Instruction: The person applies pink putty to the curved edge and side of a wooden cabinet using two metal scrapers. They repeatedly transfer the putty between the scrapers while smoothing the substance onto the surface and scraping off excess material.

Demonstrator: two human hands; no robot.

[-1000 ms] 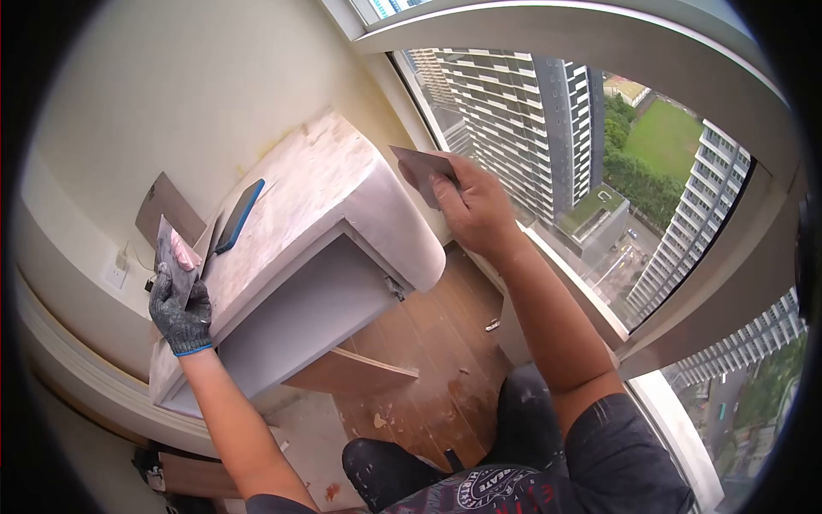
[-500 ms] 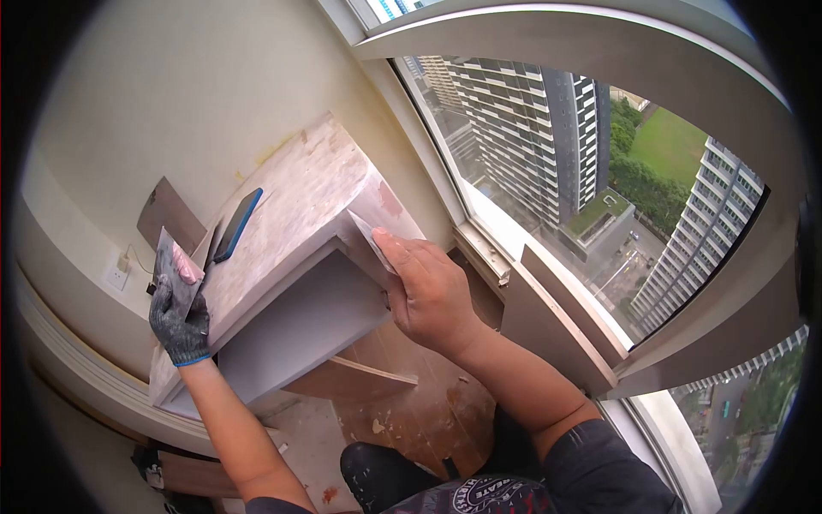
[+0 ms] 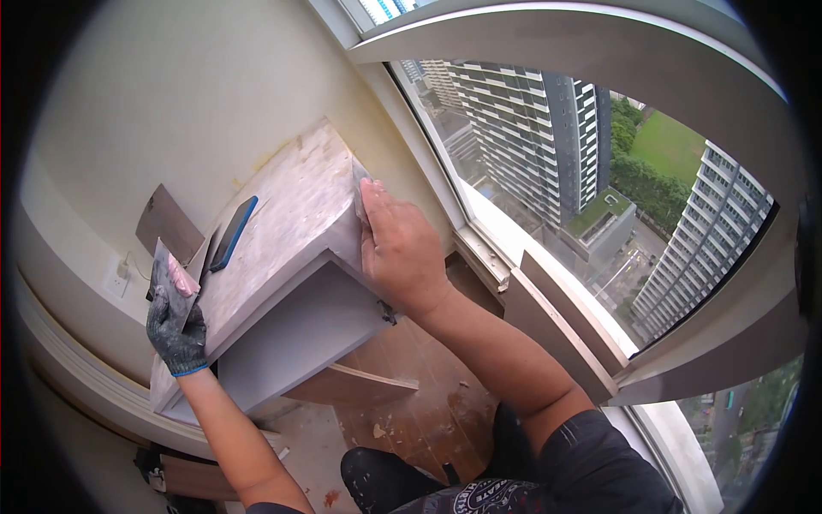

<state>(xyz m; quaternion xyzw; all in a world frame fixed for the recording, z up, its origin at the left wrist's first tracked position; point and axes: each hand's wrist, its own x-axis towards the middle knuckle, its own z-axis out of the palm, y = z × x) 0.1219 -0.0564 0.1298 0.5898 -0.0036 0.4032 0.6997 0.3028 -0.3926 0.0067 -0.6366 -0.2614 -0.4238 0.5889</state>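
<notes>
Head view: right hand grips scraper at edge of cabinet, left hand grips plate bearing unspent pink paste; cabinet top coated patchily, coverage judged incomplete

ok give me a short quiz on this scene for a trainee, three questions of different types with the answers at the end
1. Multiple choice: what colour is the lump on the flat plate in the left hand?
a) green
b) pink
c) yellow

2. True or false: the right hand, which holds a thin blade, wears a glove.

3. Fill in the blank: the dark flat object lying on the cabinet's top surface has a ____ edge.

Key: 1. b; 2. false, it is bare; 3. blue
</notes>
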